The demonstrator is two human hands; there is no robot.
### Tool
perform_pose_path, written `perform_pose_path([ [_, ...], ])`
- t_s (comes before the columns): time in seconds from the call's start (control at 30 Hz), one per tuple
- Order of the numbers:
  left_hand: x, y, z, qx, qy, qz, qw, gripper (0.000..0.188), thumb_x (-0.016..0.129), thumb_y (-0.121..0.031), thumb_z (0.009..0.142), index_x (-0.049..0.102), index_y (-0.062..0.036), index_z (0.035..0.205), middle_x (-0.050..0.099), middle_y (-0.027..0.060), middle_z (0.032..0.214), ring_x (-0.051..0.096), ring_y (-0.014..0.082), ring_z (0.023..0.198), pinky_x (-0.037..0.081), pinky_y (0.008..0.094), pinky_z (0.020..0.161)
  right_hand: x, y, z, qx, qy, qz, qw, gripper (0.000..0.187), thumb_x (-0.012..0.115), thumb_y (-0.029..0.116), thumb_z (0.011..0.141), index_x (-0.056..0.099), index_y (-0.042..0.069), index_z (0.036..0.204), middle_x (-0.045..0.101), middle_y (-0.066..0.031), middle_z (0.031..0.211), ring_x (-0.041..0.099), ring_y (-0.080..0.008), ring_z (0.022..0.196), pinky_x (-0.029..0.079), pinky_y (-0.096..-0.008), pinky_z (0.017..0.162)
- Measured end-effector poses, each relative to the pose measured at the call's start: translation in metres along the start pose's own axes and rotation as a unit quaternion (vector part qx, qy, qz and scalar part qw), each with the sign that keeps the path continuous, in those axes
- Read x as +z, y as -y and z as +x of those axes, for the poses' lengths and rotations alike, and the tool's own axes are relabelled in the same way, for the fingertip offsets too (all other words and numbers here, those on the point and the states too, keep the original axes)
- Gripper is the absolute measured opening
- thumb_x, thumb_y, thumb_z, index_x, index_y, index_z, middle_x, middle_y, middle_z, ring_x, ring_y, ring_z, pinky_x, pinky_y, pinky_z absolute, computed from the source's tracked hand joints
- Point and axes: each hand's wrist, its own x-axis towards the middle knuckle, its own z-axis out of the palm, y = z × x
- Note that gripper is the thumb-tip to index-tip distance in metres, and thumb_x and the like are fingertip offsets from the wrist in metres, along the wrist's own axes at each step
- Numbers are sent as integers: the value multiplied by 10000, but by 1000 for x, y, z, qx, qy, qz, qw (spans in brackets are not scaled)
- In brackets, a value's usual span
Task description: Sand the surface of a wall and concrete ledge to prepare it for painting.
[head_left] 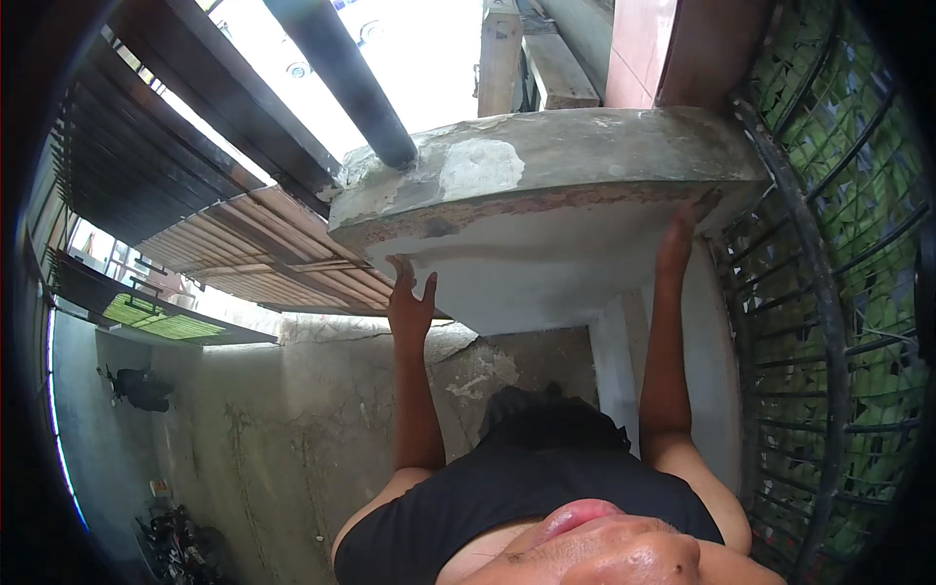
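Note:
In front of me stands a low concrete wall [546, 244] with a worn grey top and a whitish face. A reddish-brown, chipped strip runs along its upper edge. My left hand [411, 297] is raised at the left end of the wall, fingers spread, holding nothing. Whether its fingertips touch the wall face, I cannot tell. Near the right end, my right hand [680, 239] reaches up to the chipped edge with its fingers stretched out. It seems to lie against the wall, and no object shows in it.
A dark metal post [346, 83] rises from the wall top, beside a slatted gate [263, 244] on the left. Black metal bars [829, 312] with green sheeting stand close on the right. Wooden pieces [536, 68] sit behind the wall. A motorcycle [180, 546] is at lower left on the concrete floor [283, 439].

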Motion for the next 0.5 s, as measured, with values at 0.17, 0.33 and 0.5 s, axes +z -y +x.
perform_pose_path([
  [0.17, 3, 3, -1, 17, -11, 30, 999, 738, 671, -351, 974, 381, 41, 1527, 322, 237, 1621, 559, 395, 1325, 501, 426, 1040, 0, -1, -11, 112, 99, 22, 989, 688, 331, 453, 1118, 313, -79, 1554, 321, -224, 1632, 301, -298, 1521, 188, -378, 1251],
  [0.33, 0, -19, -8, 117, -116, 138, 977, 824, 697, -273, 972, 243, 39, 1585, 199, 259, 1665, 327, 421, 1494, 313, 502, 1201, 6, -27, -19, 42, 20, 73, 996, 631, 355, 398, 1111, 349, -70, 1534, 362, -226, 1601, 343, -304, 1491, 221, -388, 1238],
  [0.5, 5, -47, -6, 134, -113, 59, 983, 804, 664, -317, 981, 258, 17, 1589, 148, 244, 1683, 259, 426, 1522, 264, 580, 1206, -3, -42, -3, 16, 74, -32, 997, 608, 358, 385, 1109, 361, -45, 1538, 381, -220, 1591, 349, -306, 1487, 233, -381, 1233],
])
